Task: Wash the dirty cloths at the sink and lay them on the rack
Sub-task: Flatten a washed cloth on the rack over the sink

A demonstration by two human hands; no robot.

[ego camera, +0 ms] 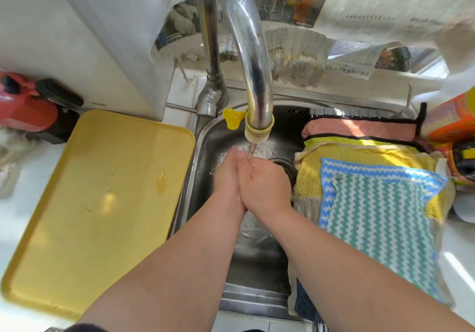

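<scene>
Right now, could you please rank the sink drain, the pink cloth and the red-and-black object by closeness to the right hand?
1. Sink drain, just beside the right hand.
2. Pink cloth, back right.
3. Red-and-black object, far left.

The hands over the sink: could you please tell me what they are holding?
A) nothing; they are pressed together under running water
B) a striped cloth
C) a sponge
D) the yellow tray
A: the left hand and right hand meet side by side with straight fingers and no cloth in them, under the stream from the tap.
</scene>
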